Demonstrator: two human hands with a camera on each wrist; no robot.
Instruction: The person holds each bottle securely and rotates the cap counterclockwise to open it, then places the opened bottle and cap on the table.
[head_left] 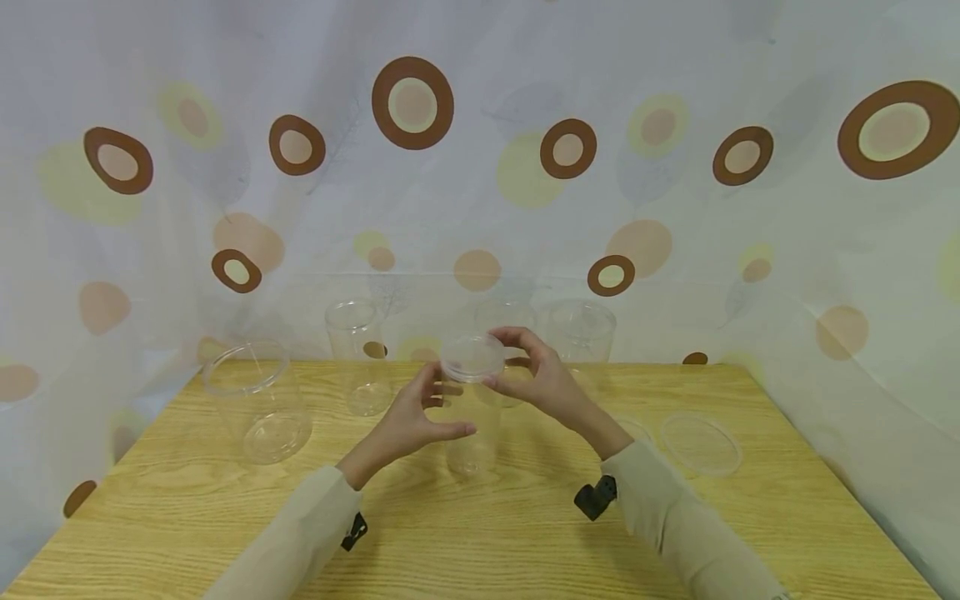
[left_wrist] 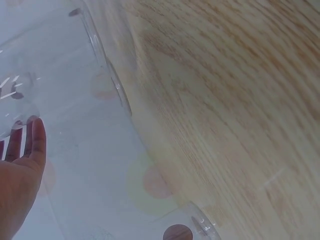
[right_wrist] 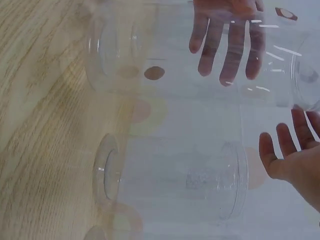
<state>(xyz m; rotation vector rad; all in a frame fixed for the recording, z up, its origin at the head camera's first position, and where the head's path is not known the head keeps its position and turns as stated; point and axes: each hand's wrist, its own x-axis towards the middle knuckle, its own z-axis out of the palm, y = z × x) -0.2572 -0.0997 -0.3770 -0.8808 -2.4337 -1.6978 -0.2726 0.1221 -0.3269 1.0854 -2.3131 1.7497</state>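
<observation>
A clear plastic jar (head_left: 472, 433) stands upright in the middle of the wooden table, with a round clear lid (head_left: 474, 357) at its mouth. My right hand (head_left: 543, 379) pinches the lid's right edge, thumb in front and fingers behind. On the jar's left side, my left hand (head_left: 412, 417) surrounds the body loosely, its thumb straight across the front. Seen through the jar (right_wrist: 175, 82) in the right wrist view, the left fingers (right_wrist: 232, 45) are spread and fairly straight. Whether they press on the wall, I cannot tell.
A wide clear jar (head_left: 258, 400) and a slim tall one (head_left: 356, 358) stand at the left. Behind my right hand are two more jars, one of them at the right (head_left: 583, 333). A flat clear lid (head_left: 701, 443) lies on the table (head_left: 480, 533) at the right, beside another partly hidden one.
</observation>
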